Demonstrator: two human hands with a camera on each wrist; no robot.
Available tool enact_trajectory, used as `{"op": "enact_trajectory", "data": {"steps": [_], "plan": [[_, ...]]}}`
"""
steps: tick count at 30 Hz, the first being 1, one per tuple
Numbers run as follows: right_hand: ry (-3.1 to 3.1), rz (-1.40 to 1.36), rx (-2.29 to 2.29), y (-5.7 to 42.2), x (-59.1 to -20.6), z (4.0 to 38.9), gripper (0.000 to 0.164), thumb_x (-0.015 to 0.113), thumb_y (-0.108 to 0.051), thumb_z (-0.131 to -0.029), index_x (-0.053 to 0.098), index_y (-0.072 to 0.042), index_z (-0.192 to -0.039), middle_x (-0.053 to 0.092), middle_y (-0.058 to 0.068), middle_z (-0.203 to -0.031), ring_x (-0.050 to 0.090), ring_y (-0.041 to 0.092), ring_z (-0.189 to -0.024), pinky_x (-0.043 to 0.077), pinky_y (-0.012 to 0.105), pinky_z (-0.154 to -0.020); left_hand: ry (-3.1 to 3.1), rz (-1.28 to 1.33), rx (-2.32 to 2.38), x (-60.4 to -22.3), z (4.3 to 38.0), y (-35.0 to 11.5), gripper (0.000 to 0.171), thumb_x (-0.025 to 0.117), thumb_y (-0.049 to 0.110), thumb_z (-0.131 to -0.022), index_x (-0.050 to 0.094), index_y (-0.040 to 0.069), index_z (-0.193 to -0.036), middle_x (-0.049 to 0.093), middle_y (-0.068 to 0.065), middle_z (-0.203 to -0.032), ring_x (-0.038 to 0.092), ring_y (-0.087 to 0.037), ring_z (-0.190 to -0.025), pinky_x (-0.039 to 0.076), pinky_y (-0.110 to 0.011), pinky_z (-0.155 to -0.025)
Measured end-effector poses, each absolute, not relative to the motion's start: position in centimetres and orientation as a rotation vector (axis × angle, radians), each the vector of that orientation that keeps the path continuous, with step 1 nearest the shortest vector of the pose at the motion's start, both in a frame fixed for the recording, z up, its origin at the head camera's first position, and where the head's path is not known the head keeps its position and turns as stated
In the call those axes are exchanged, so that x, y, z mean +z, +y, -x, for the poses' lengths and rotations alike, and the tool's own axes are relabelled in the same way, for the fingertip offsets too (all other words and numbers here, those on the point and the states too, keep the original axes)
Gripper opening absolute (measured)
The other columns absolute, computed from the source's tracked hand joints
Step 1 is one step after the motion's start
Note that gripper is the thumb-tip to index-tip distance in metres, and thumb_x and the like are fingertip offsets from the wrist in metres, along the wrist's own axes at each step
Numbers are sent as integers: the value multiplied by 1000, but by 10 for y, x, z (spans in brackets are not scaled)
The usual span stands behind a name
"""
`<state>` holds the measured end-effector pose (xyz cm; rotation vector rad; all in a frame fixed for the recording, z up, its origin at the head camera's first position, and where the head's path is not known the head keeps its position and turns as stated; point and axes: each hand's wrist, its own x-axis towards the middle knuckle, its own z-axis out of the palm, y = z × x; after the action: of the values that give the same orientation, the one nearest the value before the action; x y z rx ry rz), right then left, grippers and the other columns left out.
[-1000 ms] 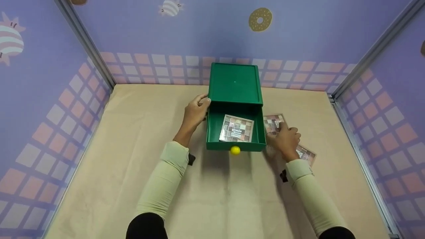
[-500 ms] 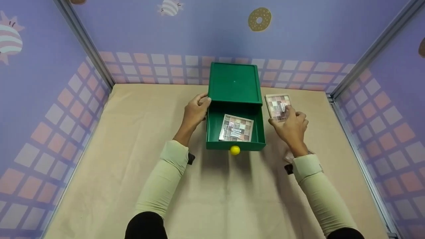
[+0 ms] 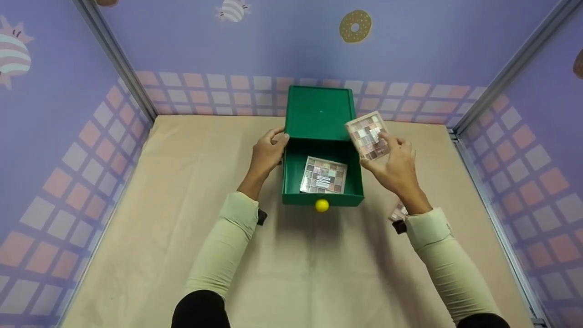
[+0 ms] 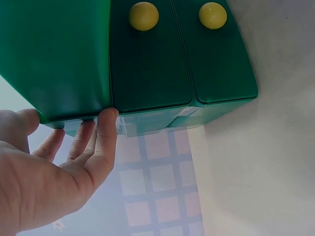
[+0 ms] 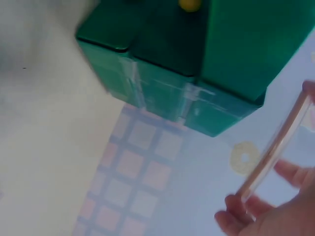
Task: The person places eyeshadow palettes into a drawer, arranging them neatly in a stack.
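A green drawer cabinet (image 3: 319, 109) stands against the back wall, its top drawer (image 3: 298, 199) pulled out. One eyeshadow palette (image 3: 324, 176) lies at a slant inside that drawer. My left hand (image 3: 268, 152) rests against the cabinet's left side; in the left wrist view its fingertips (image 4: 107, 118) press the side wall by the drawer. To the right of the cabinet, my right hand (image 3: 397, 168) pinches another eyeshadow palette (image 3: 365, 133) between thumb and fingers. That palette is tilted, its left corner overlapping the cabinet top's right edge in the head view. The right wrist view shows it edge-on.
Partly hidden under my right wrist, a further palette (image 3: 397, 212) lies on the cloth-covered table (image 3: 218, 150). Two lower drawers with yellow knobs (image 4: 212, 15) are pushed in. Patterned walls (image 3: 196, 41) enclose the back and both sides.
My right hand has picked up the palette beside the cabinet, carried it toward the back, then turned it leftward to the cabinet's edge. The left hand has stayed in place.
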<state>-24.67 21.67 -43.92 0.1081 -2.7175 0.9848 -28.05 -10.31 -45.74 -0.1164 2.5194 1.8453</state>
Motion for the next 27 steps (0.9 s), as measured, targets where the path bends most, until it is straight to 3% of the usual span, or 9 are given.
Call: {"op": "enact_trajectory", "data": {"steps": [4, 15, 27], "plan": [[-2747, -311, 953, 213, -436, 244, 79, 84, -37, -78, 52, -14, -147, 42, 30, -144, 37, 48, -128, 37, 66, -103, 2505, 127, 1852, -457, 281, -103, 45, 52, 45, -104, 55, 30, -146, 70, -9, -116, 67, -35, -94, 53, -29, -67], [-2867, -845, 887, 204, -430, 238, 77, 85, -38, -79, 54, -19, -146, 40, 17, -153, 37, 42, -134, 37, 68, -107, 2505, 119, 1849, -458, 282, -104, 46, 53, 45, -104, 54, 29, -147, 71, -6, -116, 66, -22, -84, 55, -30, -69], [-2975, -981, 803, 190, -425, 237, 71, 83, -42, -80, 57, -23, -143, 38, 14, -158, 34, 39, -139, 34, 68, -113, 2515, 119, 1835, -458, 281, -104, 46, 52, 46, -104, 54, 30, -147, 70, -6, -121, 67, -21, -89, 56, -32, -73]]}}
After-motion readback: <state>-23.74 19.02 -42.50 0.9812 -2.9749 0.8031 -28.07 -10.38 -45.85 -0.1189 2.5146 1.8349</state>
